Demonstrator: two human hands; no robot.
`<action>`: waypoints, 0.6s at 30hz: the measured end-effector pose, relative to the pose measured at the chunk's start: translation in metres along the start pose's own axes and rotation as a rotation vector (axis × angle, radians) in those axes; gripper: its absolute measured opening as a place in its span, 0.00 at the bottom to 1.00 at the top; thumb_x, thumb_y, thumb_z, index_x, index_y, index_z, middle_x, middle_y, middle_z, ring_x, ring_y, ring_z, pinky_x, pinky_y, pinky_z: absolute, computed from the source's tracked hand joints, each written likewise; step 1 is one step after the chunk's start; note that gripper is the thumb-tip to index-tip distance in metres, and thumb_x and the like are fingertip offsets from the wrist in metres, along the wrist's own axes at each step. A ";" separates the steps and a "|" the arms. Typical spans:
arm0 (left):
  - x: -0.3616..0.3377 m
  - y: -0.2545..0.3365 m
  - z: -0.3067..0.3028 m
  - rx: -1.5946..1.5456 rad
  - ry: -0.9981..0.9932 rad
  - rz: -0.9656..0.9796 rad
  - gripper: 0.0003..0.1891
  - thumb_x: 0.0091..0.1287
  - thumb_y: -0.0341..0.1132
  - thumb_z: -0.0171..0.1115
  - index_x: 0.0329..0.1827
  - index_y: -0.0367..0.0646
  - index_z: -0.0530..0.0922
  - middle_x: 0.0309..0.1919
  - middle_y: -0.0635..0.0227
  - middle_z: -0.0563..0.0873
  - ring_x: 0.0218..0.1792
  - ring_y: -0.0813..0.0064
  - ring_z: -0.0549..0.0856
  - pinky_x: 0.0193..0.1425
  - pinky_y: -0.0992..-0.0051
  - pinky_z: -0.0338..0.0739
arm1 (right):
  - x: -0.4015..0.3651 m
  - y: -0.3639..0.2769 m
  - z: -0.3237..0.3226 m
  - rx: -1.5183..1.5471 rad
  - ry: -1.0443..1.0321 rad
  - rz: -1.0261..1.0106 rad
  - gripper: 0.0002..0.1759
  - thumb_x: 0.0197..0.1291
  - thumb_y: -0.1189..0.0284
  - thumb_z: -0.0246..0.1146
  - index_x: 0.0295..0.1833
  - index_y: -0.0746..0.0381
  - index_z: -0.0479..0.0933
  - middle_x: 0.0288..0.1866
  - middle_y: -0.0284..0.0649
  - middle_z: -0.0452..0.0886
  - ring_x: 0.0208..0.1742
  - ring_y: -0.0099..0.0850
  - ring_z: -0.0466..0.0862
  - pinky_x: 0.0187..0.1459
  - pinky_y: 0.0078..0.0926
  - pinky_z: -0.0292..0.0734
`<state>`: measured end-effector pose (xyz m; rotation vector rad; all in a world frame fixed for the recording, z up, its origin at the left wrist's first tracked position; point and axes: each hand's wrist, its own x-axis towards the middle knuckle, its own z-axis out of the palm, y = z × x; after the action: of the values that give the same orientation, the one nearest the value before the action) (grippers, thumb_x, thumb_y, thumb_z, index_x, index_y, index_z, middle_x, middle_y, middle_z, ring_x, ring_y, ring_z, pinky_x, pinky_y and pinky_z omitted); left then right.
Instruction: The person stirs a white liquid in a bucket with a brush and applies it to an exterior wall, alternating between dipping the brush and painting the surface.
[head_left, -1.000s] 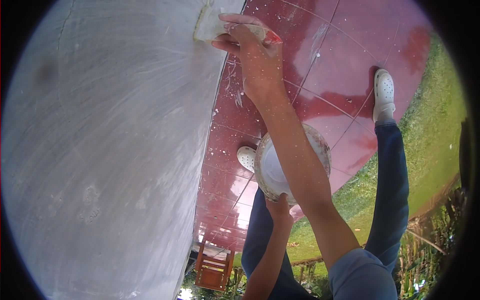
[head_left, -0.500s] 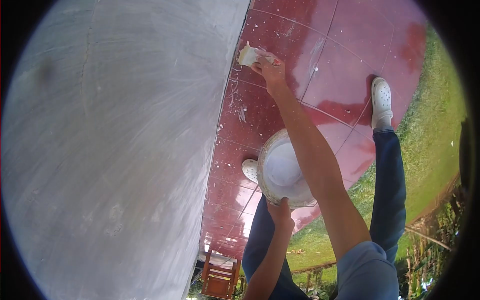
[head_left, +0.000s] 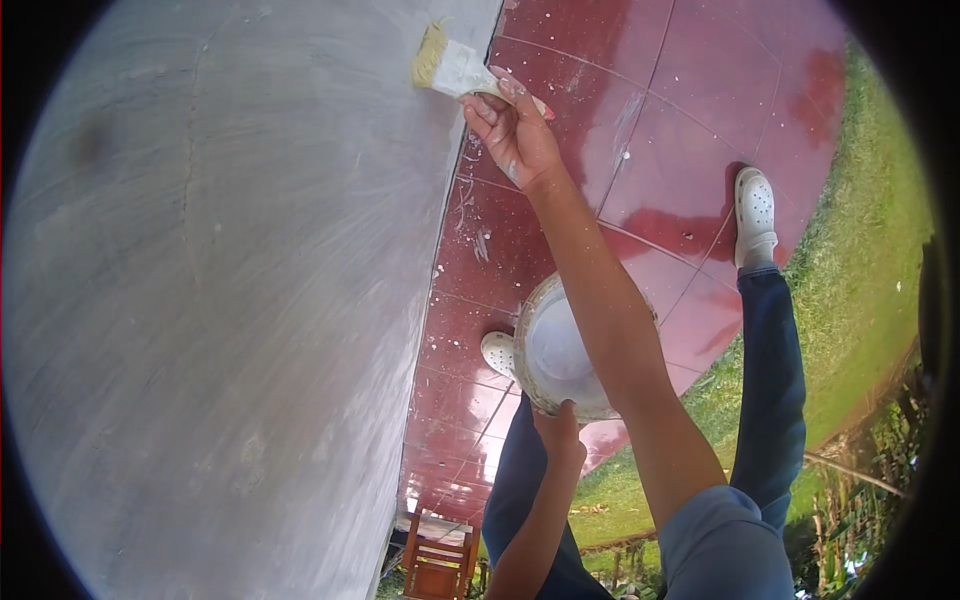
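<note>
A wide paintbrush point(head_left: 455, 70) with pale yellow bristles and a white-smeared ferrule is in my right hand point(head_left: 520, 130), whose fingers close round its handle. The bristles overlap the grey wall point(head_left: 250, 300) near its lower edge. White smears mark the fingers. Lower down, my left hand point(head_left: 562, 428) grips the rim of a round bucket point(head_left: 533, 375) with its thumb over the edge. White liquid point(head_left: 560, 345) lies inside the bucket, and my right forearm hides part of its far side.
Red floor tiles point(head_left: 690, 140), wet and spotted with white, run along the wall. My feet in white clogs point(head_left: 755, 210) stand apart on them. Grass point(head_left: 860, 300) borders the tiles on the right, and a wooden chair point(head_left: 437, 560) stands at the bottom.
My right hand has carried the paintbrush from over the tiles up and left to the wall, turning so the fingers show. My left hand and the bucket stay almost in place.
</note>
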<state>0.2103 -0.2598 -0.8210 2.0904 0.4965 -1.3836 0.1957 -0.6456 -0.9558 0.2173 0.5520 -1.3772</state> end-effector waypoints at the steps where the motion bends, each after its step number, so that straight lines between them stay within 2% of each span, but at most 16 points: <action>1: 0.000 0.005 0.005 -0.010 0.002 -0.010 0.35 0.56 0.17 0.57 0.72 0.35 0.64 0.62 0.56 0.77 0.60 0.65 0.78 0.65 0.70 0.73 | 0.007 0.000 -0.030 -0.028 0.076 0.016 0.20 0.72 0.73 0.56 0.67 0.68 0.67 0.58 0.52 0.79 0.52 0.41 0.86 0.54 0.37 0.88; 3: 0.008 0.001 0.006 0.016 0.001 0.022 0.35 0.56 0.17 0.57 0.72 0.35 0.64 0.62 0.56 0.77 0.60 0.65 0.79 0.64 0.70 0.74 | 0.006 -0.003 -0.064 -0.301 0.253 -0.019 0.18 0.70 0.73 0.59 0.60 0.71 0.73 0.48 0.48 0.83 0.43 0.35 0.88 0.49 0.32 0.89; 4: 0.008 -0.002 0.003 0.045 0.000 0.041 0.35 0.56 0.17 0.57 0.71 0.35 0.64 0.62 0.56 0.77 0.59 0.65 0.79 0.63 0.70 0.75 | 0.006 -0.002 -0.073 -0.294 0.263 -0.024 0.18 0.70 0.73 0.59 0.60 0.71 0.73 0.48 0.48 0.83 0.43 0.35 0.88 0.49 0.32 0.89; 6: 0.006 0.002 0.005 0.031 -0.025 0.035 0.35 0.56 0.17 0.57 0.71 0.35 0.64 0.62 0.56 0.77 0.59 0.65 0.79 0.63 0.70 0.76 | 0.014 -0.004 -0.081 -0.826 0.390 -0.056 0.13 0.68 0.75 0.61 0.53 0.73 0.78 0.41 0.44 0.84 0.36 0.28 0.86 0.48 0.29 0.89; 7: 0.002 0.006 0.008 0.016 -0.046 0.028 0.34 0.57 0.17 0.57 0.71 0.35 0.64 0.62 0.56 0.77 0.59 0.65 0.79 0.63 0.70 0.76 | 0.012 -0.006 -0.061 -0.829 0.389 -0.053 0.13 0.68 0.75 0.61 0.53 0.73 0.78 0.41 0.44 0.84 0.36 0.28 0.86 0.48 0.29 0.89; 9: 0.001 0.009 0.016 0.016 -0.039 0.031 0.34 0.57 0.17 0.57 0.71 0.36 0.65 0.61 0.56 0.77 0.59 0.65 0.79 0.63 0.70 0.76 | 0.001 -0.020 0.024 -0.847 0.195 -0.175 0.09 0.69 0.75 0.59 0.44 0.68 0.83 0.42 0.41 0.84 0.37 0.29 0.86 0.53 0.27 0.86; 11: -0.002 0.008 0.009 0.033 -0.018 0.029 0.33 0.57 0.17 0.57 0.70 0.36 0.65 0.61 0.56 0.77 0.58 0.65 0.79 0.63 0.70 0.76 | -0.018 -0.044 0.083 -0.709 0.116 -0.278 0.11 0.69 0.74 0.59 0.52 0.68 0.80 0.47 0.45 0.84 0.43 0.35 0.87 0.56 0.29 0.85; 12: -0.003 0.007 0.010 0.035 -0.016 0.030 0.33 0.57 0.17 0.57 0.70 0.36 0.65 0.61 0.56 0.77 0.58 0.65 0.79 0.63 0.70 0.76 | -0.022 -0.063 0.103 -0.710 0.113 -0.279 0.11 0.69 0.74 0.59 0.52 0.68 0.80 0.47 0.45 0.84 0.43 0.35 0.87 0.56 0.29 0.85; 13: -0.001 0.006 0.013 0.034 -0.015 0.031 0.33 0.57 0.17 0.57 0.70 0.36 0.65 0.60 0.57 0.77 0.58 0.65 0.79 0.63 0.70 0.76 | -0.026 -0.084 0.116 -0.463 -0.054 -0.297 0.12 0.71 0.75 0.57 0.55 0.69 0.76 0.49 0.51 0.83 0.48 0.38 0.87 0.53 0.30 0.87; 14: -0.003 0.006 0.014 0.035 -0.014 0.027 0.33 0.57 0.17 0.57 0.70 0.36 0.65 0.60 0.57 0.77 0.58 0.65 0.79 0.63 0.70 0.76 | -0.029 -0.094 0.120 -0.213 -0.209 -0.309 0.14 0.72 0.75 0.56 0.59 0.70 0.71 0.51 0.56 0.83 0.53 0.41 0.87 0.50 0.31 0.89; 15: -0.005 0.008 0.014 0.045 -0.011 0.023 0.33 0.57 0.17 0.57 0.70 0.36 0.65 0.60 0.57 0.77 0.58 0.64 0.79 0.63 0.70 0.76 | -0.028 -0.094 0.118 -0.214 -0.206 -0.309 0.14 0.72 0.75 0.56 0.59 0.70 0.71 0.51 0.56 0.83 0.53 0.41 0.87 0.50 0.31 0.89; 17: -0.005 0.009 0.017 0.043 -0.011 0.024 0.33 0.57 0.17 0.56 0.70 0.36 0.65 0.60 0.57 0.77 0.58 0.64 0.79 0.63 0.70 0.76 | -0.013 -0.090 0.115 0.069 -0.418 -0.252 0.14 0.73 0.75 0.56 0.59 0.70 0.72 0.51 0.56 0.83 0.54 0.43 0.86 0.51 0.30 0.89; 18: -0.002 0.006 0.014 0.042 -0.018 0.029 0.33 0.57 0.17 0.57 0.70 0.36 0.65 0.61 0.57 0.77 0.59 0.64 0.79 0.64 0.70 0.75 | 0.004 -0.073 0.093 -0.060 -0.276 -0.196 0.18 0.71 0.73 0.58 0.62 0.68 0.73 0.55 0.51 0.81 0.52 0.43 0.85 0.59 0.35 0.84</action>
<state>0.2032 -0.2734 -0.8214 2.1081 0.4317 -1.4059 0.1479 -0.7065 -0.8659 -0.0779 0.3899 -1.5480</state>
